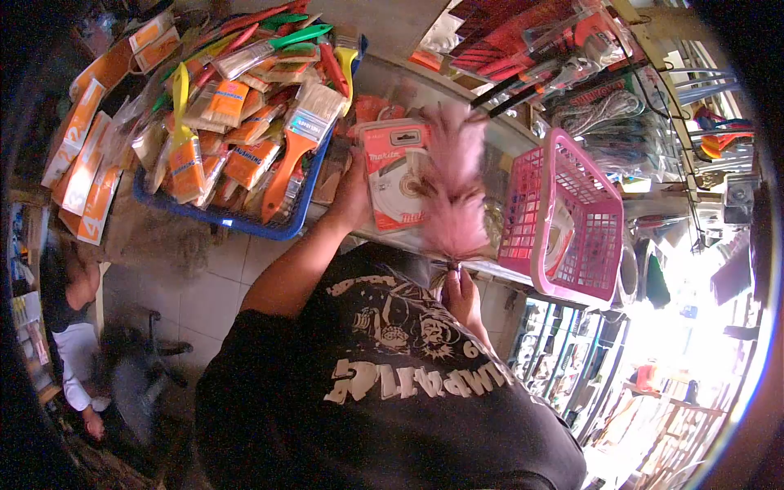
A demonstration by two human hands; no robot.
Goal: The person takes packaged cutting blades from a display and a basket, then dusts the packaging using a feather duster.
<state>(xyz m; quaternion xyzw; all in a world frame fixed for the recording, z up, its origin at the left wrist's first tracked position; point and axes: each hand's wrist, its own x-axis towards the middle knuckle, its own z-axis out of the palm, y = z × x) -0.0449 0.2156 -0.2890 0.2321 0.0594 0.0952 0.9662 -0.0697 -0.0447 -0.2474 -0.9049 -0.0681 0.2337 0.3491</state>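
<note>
My left hand (pixel 353 194) grips the left edge of a red and white packaged cutting disc (pixel 390 167), held upright over the counter. Its round disc shows partly through the front. My right hand (pixel 462 300) is closed round the handle of a pink feather duster (pixel 455 163). The duster's feathers are blurred and cover the right side of the package. Right of the duster, a pink plastic basket (pixel 539 220) stands on the glass counter with a similar red and white package inside.
At the left, a blue basket (pixel 220 219) is heaped with paintbrushes beside orange and white size cards (pixel 90 167). Packaged tools and rope (pixel 600 112) fill the back right. Another person (pixel 77 351) and a dark chair (pixel 151 367) are at the lower left.
</note>
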